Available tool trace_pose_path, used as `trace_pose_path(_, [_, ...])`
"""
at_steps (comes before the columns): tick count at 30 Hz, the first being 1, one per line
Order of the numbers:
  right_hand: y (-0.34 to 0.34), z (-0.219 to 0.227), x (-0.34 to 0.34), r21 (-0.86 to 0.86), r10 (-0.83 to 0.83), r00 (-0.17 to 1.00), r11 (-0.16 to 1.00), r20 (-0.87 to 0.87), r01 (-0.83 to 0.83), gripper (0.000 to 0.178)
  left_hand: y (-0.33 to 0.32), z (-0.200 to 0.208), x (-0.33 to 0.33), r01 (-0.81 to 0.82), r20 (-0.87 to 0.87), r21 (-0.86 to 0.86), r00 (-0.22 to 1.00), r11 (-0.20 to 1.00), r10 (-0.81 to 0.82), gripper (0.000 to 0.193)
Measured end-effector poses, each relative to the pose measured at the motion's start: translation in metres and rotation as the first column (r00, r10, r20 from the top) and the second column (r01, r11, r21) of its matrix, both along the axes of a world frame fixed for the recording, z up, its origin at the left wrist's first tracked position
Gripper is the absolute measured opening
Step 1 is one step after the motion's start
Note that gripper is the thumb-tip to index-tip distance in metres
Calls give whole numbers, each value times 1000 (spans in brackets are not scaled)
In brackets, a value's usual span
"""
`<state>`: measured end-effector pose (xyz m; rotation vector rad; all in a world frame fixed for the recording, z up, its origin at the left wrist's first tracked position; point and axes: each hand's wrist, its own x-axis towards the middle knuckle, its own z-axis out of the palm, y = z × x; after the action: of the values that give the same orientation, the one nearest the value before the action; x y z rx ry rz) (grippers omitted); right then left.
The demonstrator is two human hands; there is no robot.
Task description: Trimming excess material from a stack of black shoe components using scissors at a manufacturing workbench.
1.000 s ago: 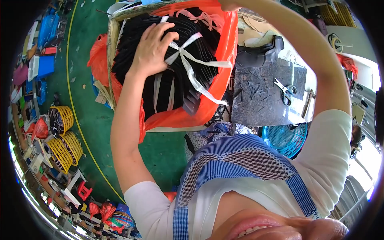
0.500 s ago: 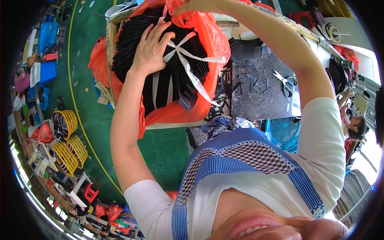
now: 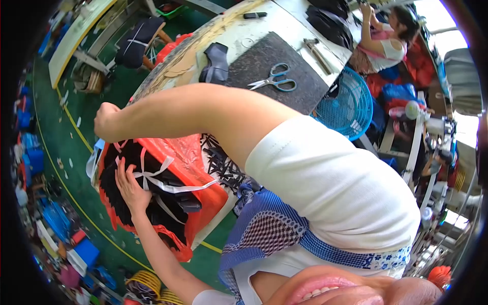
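Note:
A bundle of thin black pieces (image 3: pixel 109 179), tied with white ribbon (image 3: pixel 165 189), sits in an open red plastic bag (image 3: pixel 211 197) at the table's left end. My left hand (image 3: pixel 133 190) lies on the bundle beside the ribbon's knot, its fingers spread. Beyond the bag's far side, my right hand (image 3: pixel 105 122) is closed in a fist. Its fingertips are turned away, so whatever they grip is hidden. My right forearm stretches across the table above the bag and covers part of the bag's far rim.
Scissors (image 3: pixel 274 80) lie on a dark board (image 3: pixel 307 94), with a black moulded piece (image 3: pixel 215 62) beside it. Black strips (image 3: pixel 223 162) litter the table near the bag. A blue basket (image 3: pixel 351 104) stands right of the table; another person (image 3: pixel 384 43) sits beyond.
The view has swung right, so the bag appears lower and farther left. My right hand has moved from the bag's gathered red rim to past its far side. My left hand stays on the bundle.

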<state>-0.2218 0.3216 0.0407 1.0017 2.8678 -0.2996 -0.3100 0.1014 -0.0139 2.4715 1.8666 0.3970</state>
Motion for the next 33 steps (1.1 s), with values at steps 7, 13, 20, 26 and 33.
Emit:
trace_pose_path(7, [-73, 81, 5, -705, -88, 930, 678, -356, -206, 33, -15, -25, -40, -39, 117, -175, 991, 984, 60, 67])
trace_pose_path(13, [-56, 99, 205, -375, 16, 704, 838, -710, -397, 58, -48, 2, -35, 4, -235, 58, 972, 998, 10, 79])
trace_pose_path(20, [-73, -85, 411, -488, -156, 885, 868, -440, -90, 45, -104, 62, 112, -354, 292, 428, 925, 832, 243, 40])
trace_pose_path(26, [-110, -184, 384, 106, 128, 896, 990, -426, -91, 61, -74, -63, 266, -84, 567, -95, 814, 992, 123, 34])
trace_pose_path(33, [-293, -178, 389, -269, 172, 780, 876, -601, -401, 57, -133, -156, 254, -170, 423, -70, 887, 983, 183, 43])
